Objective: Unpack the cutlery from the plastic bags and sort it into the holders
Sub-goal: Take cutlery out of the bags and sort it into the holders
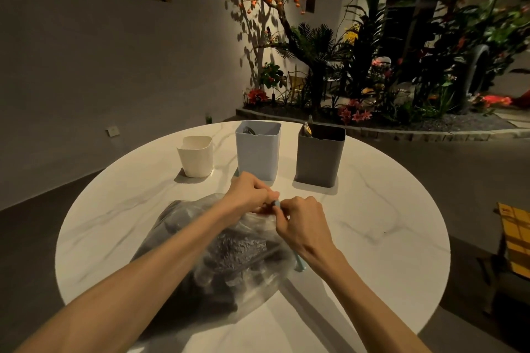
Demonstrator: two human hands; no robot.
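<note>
At centre frame, the left hand (249, 191) and right hand (301, 218) pinch a clear plastic bag (226, 252) of dark cutlery at its mouth, likely opening it; next, withdrawing a piece.

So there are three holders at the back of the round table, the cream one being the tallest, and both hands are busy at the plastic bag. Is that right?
Not quite. The head view shows the cream holder is the shortest; the light blue holder and grey holder stand taller. The rest holds: three holders at the back of the round table, and the left hand and right hand work at the plastic bag.
</note>
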